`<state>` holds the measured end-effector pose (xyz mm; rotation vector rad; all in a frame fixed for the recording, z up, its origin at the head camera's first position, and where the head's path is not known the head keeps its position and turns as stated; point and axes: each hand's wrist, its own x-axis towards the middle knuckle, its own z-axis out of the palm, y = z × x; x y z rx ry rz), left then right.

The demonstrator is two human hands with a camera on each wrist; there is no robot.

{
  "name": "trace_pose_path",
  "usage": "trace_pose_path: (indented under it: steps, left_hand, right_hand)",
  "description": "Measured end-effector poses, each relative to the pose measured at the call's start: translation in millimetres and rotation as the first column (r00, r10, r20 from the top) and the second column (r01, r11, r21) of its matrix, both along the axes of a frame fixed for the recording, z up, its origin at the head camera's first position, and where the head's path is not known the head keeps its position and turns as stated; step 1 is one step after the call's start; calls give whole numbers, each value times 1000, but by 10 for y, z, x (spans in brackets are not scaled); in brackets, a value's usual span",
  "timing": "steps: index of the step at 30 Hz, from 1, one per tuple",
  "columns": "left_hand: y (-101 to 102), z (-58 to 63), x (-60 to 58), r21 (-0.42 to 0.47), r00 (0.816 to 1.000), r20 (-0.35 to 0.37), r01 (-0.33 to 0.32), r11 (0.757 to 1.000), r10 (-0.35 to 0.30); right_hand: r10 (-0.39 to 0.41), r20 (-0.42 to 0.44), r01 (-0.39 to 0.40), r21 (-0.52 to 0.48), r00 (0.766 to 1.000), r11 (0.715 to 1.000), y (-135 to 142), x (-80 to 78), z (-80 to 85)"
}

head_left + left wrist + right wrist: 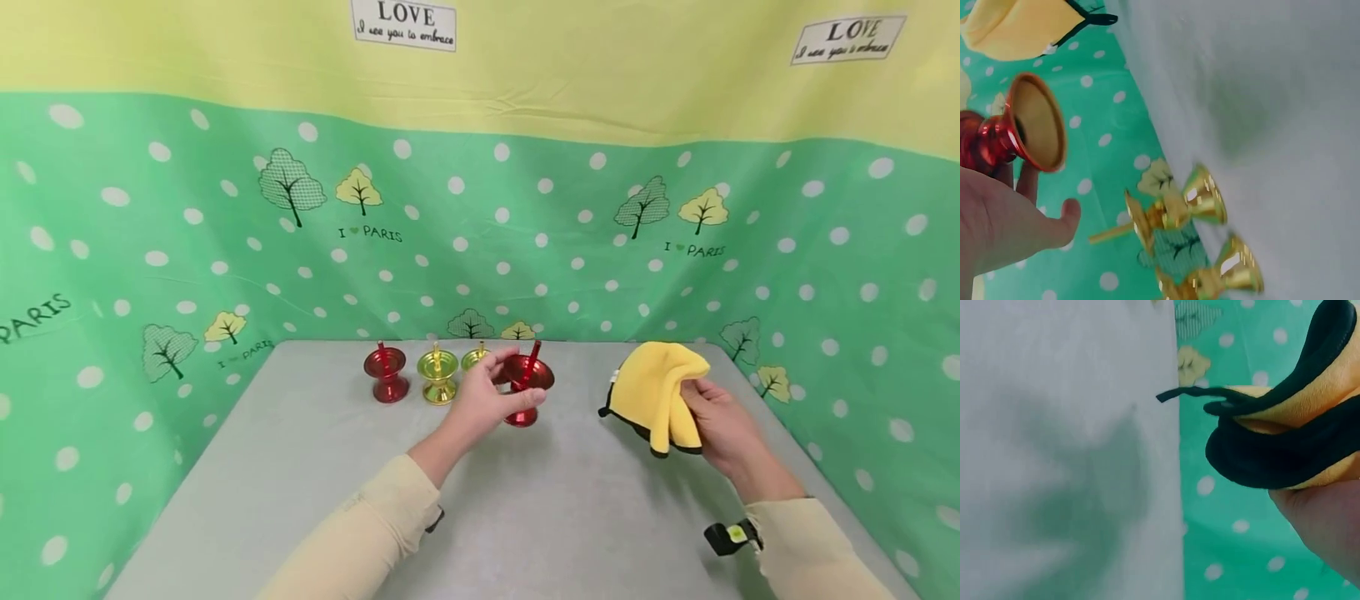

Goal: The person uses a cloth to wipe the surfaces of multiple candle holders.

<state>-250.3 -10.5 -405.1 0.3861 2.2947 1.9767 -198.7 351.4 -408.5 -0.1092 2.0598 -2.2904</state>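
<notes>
My left hand grips a shiny red candle holder, a goblet shape with a thin red spike rising from its dish. In the left wrist view its hollow base is visible, clear of the table. Pinched in my right hand is a yellow cloth with black edging, hanging in folds above the table. Left of the held holder stand a gold candle holder, another gold candle holder partly hidden by my left hand, and a second red candle holder.
The grey tabletop spreads under both hands. Green and yellow printed fabric walls in its back and sides. Black wrist straps with a small device show at my right cuff.
</notes>
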Motion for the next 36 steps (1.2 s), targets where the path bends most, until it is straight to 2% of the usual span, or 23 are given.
trace_pose_path:
  steps: [2,4,5,6,7,8,9,11,13,14,15,16,17,18,20,22,23,25,26,28,32,34,36]
  left_hand:
    - [-94,23,48,-66,1000,-4,19,998,-20]
    - [-176,68,98,-172,999,-30,4,985,-10]
    - [-213,101,124,-244,998,-57,-13,970,-1]
    - [-246,136,144,-315,996,-89,-27,949,-1]
    - [-279,177,167,-389,991,-131,-43,920,-9]
    - [-310,224,190,-464,984,-179,-64,884,-23]
    - [-335,273,213,-534,972,-229,-88,841,-44]
    - [-381,376,262,-632,942,-320,-130,764,-104]
    - [-416,470,313,-693,902,-398,-175,699,-169]
    - [-431,516,342,-715,882,-429,-199,671,-195]
    - [-447,556,375,-731,861,-457,-222,645,-221]
    - [-465,591,409,-745,844,-478,-243,622,-244]
    - [-484,617,443,-757,829,-492,-257,601,-266]
    - [-504,635,474,-767,816,-502,-267,583,-287]
    - [-549,656,539,-783,809,-496,-260,565,-316]
    - [-582,651,584,-788,813,-479,-232,570,-330]
    - [-593,647,601,-785,816,-472,-217,581,-333]
    - [-609,640,629,-776,818,-467,-196,600,-336]
    - [-615,636,639,-771,819,-465,-189,608,-336]
    - [-625,631,656,-761,825,-460,-175,625,-328]
    - [-637,621,669,-752,845,-433,-145,644,-315]
    - [-642,613,668,-750,848,-427,-138,647,-313]
    - [-649,608,668,-746,847,-429,-137,652,-313]
  right_hand:
    - [-39,-30,41,55,999,998,-128,15,33]
    - [-91,-113,109,160,989,981,-288,35,90]
    - [-109,-194,153,232,975,961,-381,48,121]
    - [-117,-292,207,298,949,932,-486,57,157]
    - [-108,-413,266,347,904,899,-602,61,198]
    - [-69,-548,329,393,834,858,-719,60,232]
    - [1,-674,396,436,739,808,-843,51,263]
    - [182,-848,554,472,498,686,-1092,14,315]
    - [378,-876,682,473,298,557,-1316,-16,354]
    - [466,-853,729,472,235,496,-1411,-16,367]
    - [537,-819,753,481,203,449,-1493,-10,378]
    - [586,-786,747,508,198,429,-1557,5,385]
    - [624,-752,724,549,211,417,-1605,27,388]
    - [647,-721,682,604,247,413,-1636,54,389]
    - [645,-687,557,696,334,453,-1673,105,387]
    - [620,-667,435,743,413,509,-1698,138,381]
    - [611,-660,399,752,438,525,-1708,145,371]
    - [590,-668,379,744,454,551,-1741,147,342]
    - [585,-680,398,733,443,552,-1761,142,324]
    - [575,-714,461,699,400,547,-1801,131,285]
    - [568,-770,621,603,290,500,-1865,118,226]
    - [592,-771,680,566,235,467,-1890,117,223]
    - [623,-757,701,553,198,450,-1904,116,238]
